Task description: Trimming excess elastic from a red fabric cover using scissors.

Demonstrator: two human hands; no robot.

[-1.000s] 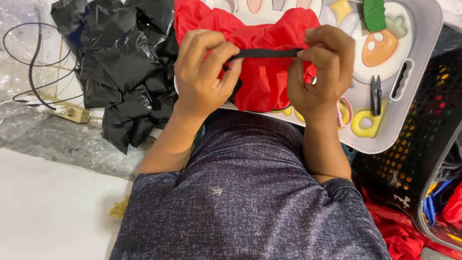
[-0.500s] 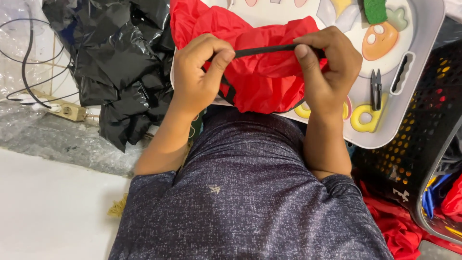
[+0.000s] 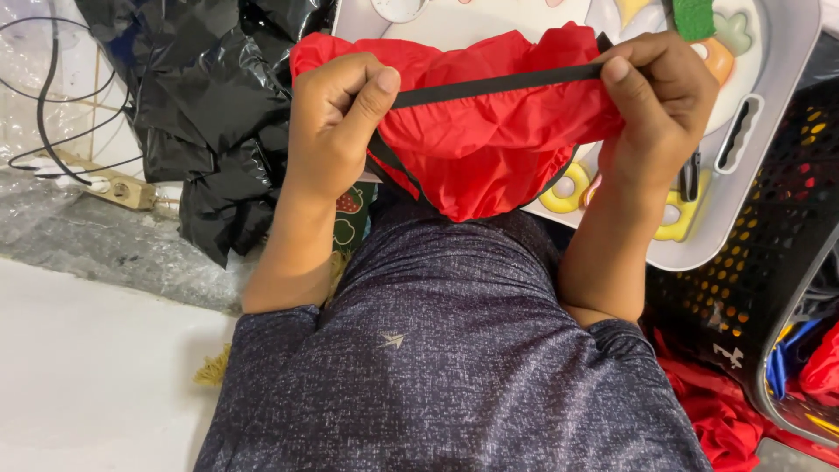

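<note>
Head view, listed near to far. Nearest I see the person's own torso in a speckled dark grey shirt [image 3: 454,367], filling the lower middle. Just beyond it, both forearms rise to the work.

Item in hand: a red cloth piece [image 3: 489,149], thin and crumpled, bunched into a loose pouch shape that sags between the hands. A narrow black band [image 3: 498,85] runs along its upper edge, pulled straight and taut from one hand to the other; a second length of band loops down under the left side.

Left hand [image 3: 336,122]: clenched on the band's left end, thumb pressed over it. Right hand [image 3: 660,105]: pinching the band's right end between thumb and fingers, the other fingers curled behind the cloth.

Behind the cloth lies a light grey tray [image 3: 769,175] with rounded corners and slot handles, printed with cartoon shapes: yellow rings at the lower edge, an orange carrot-like figure with green at the top right.

To the right stands a black perforated basket [image 3: 769,288]; more red cloth [image 3: 717,419] lies at its foot. To the left I note crumpled black plastic bags [image 3: 218,114], then a beige power strip [image 3: 114,188] with black cables over clear bubble wrap [image 3: 105,253].
</note>
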